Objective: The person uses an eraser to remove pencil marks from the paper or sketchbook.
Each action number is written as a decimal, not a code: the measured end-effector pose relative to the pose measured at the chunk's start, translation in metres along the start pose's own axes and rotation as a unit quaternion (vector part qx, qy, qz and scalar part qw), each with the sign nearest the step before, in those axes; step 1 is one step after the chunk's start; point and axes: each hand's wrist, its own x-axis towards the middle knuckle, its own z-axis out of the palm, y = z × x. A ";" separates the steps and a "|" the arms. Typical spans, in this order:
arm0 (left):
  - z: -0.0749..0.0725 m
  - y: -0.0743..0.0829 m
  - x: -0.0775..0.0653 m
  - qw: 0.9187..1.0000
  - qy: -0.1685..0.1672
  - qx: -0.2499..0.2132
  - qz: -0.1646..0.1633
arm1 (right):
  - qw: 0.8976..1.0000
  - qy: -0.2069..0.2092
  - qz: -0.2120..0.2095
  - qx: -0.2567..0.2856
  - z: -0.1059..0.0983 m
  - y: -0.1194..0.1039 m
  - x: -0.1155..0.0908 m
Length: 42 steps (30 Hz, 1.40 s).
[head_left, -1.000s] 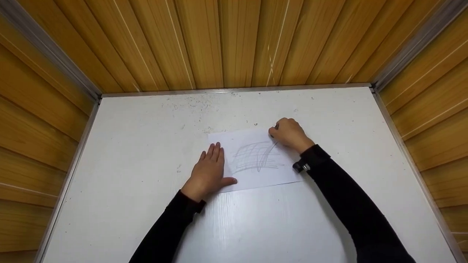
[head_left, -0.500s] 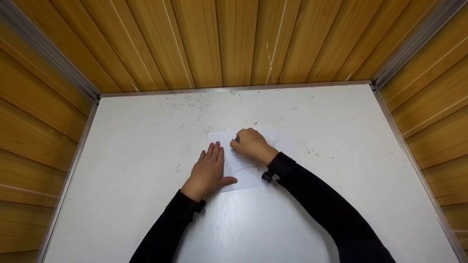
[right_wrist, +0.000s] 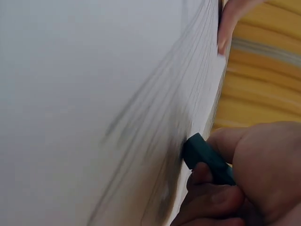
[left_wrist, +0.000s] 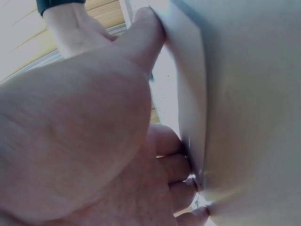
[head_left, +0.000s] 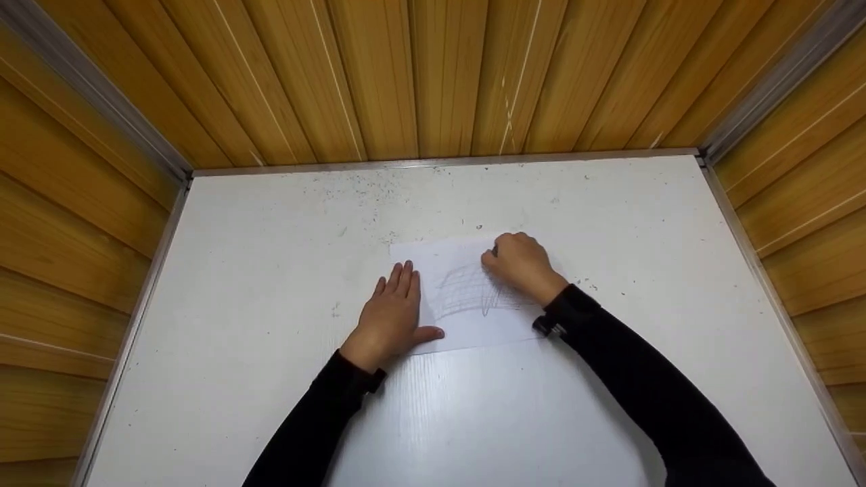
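Head view shows two hands (head_left: pixel 389 314) (head_left: pixel 526 265), one sheet (head_left: pixel 467 335), one block (right_wrist: pixel 207 159).

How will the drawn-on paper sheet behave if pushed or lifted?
The sheet is probably light and floppy: it looks like thin paper and would likely sag if picked up by one corner. Pushed, it may slide on the smooth-looking tabletop, as no tape shows, though the left hand resting on its left side should resist that.

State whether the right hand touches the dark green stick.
Touching. The right wrist view shows the right hand gripping the dark green stick, its fingers curled against it.
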 end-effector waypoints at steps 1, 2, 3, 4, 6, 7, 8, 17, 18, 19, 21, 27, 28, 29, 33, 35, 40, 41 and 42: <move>0.000 0.000 0.000 1.000 0.000 -0.001 0.000 | 1.000 0.003 0.010 -0.005 -0.006 0.009 -0.002; -0.001 0.001 0.000 1.000 -0.002 0.000 -0.001 | 1.000 0.003 0.019 -0.009 -0.012 0.018 -0.003; -0.001 0.001 0.001 1.000 -0.003 0.000 -0.001 | 1.000 0.004 0.027 -0.012 -0.017 0.027 -0.004; -0.001 0.001 0.001 1.000 -0.003 0.000 -0.001 | 0.999 0.003 0.034 -0.014 -0.021 0.034 -0.005; -0.001 0.001 0.000 1.000 -0.002 0.001 -0.002 | 0.999 0.001 0.041 -0.015 -0.027 0.044 -0.007; -0.001 0.001 0.000 1.000 -0.002 0.002 -0.002 | 0.999 0.001 0.041 -0.015 -0.028 0.046 -0.007; -0.001 0.001 0.000 1.000 -0.001 0.001 -0.002 | 0.999 0.000 0.040 -0.012 -0.029 0.047 -0.007; -0.001 -0.002 -0.002 1.000 0.014 0.003 0.001 | 0.999 -0.016 0.000 0.037 0.005 -0.026 0.000; -0.001 -0.002 -0.002 1.000 0.017 0.003 0.002 | 0.999 -0.020 -0.010 0.038 0.010 -0.038 0.002; -0.001 -0.002 -0.002 1.000 0.018 0.001 0.005 | 0.999 -0.022 -0.022 0.037 0.015 -0.050 0.003; -0.001 -0.002 -0.002 1.000 0.021 -0.003 0.008 | 0.999 -0.023 -0.041 0.027 0.024 -0.068 0.005; -0.002 0.000 -0.001 1.000 0.018 -0.002 0.012 | 0.998 0.002 -0.058 -0.002 0.039 -0.066 0.007; -0.002 0.000 -0.001 1.000 0.018 0.001 0.012 | 0.998 0.009 -0.054 0.001 0.036 -0.059 0.006; -0.003 0.000 -0.001 1.000 0.019 0.004 0.011 | 0.999 0.012 -0.049 0.004 0.031 -0.050 0.005; -0.004 0.001 0.000 1.000 0.016 0.007 0.005 | 1.000 0.019 -0.013 0.019 0.010 -0.008 -0.001; -0.004 0.001 -0.001 1.000 0.014 0.010 0.004 | 0.999 0.024 0.008 0.019 0.001 0.012 -0.005; -0.004 0.002 -0.002 1.000 0.015 0.010 0.004 | 0.999 0.025 0.034 0.014 -0.012 0.036 -0.012; -0.004 0.003 -0.003 1.000 0.014 0.007 0.004 | 0.999 0.023 0.033 0.011 -0.013 0.036 -0.012; -0.003 0.003 -0.003 1.000 0.014 0.006 0.004 | 0.999 0.021 0.031 0.010 -0.013 0.034 -0.012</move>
